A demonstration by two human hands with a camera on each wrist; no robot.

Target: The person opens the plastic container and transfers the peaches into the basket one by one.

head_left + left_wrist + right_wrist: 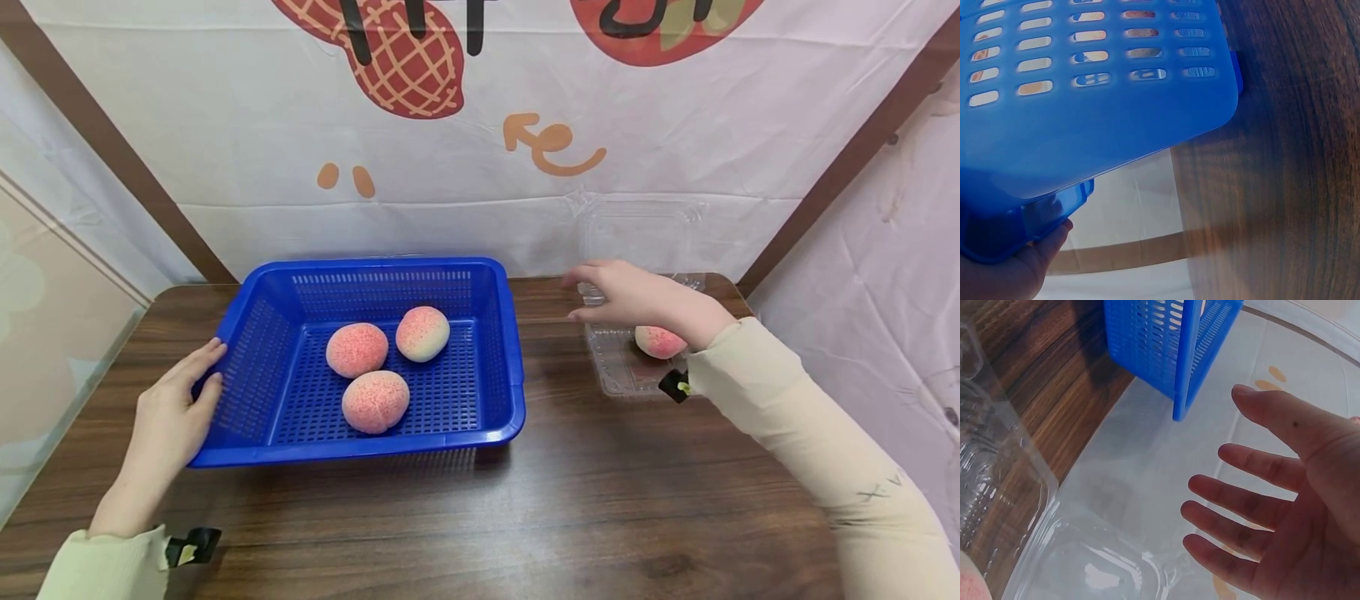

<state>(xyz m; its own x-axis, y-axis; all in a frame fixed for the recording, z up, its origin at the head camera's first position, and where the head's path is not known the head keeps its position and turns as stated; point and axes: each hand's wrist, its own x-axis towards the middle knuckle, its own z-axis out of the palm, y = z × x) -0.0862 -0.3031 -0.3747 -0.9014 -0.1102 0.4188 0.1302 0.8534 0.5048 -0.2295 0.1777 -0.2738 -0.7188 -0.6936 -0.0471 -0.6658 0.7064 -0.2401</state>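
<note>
My left hand (168, 417) grips the left rim of a blue plastic basket (352, 450); in the left wrist view its fingers curl at the rim (1054, 244). Inside the basket lie a pink peach (357, 350), a pink-and-cream peach (423, 334) and another pink peach (376, 402) nearer the front. Over the clear plastic clamshell box (615, 379) at the right, my right hand (637, 293) hovers with spread fingers and holds nothing. One more peach (660, 342) sits in that box, partly hidden by the wrist. The box's lid (637, 225) stands up behind.
The brown wooden table (480, 533) carries both containers. A white printed cloth (247, 150) hangs behind the table's back edge, close behind the basket and the raised lid. Bare tabletop (555, 350) separates the basket from the clear box.
</note>
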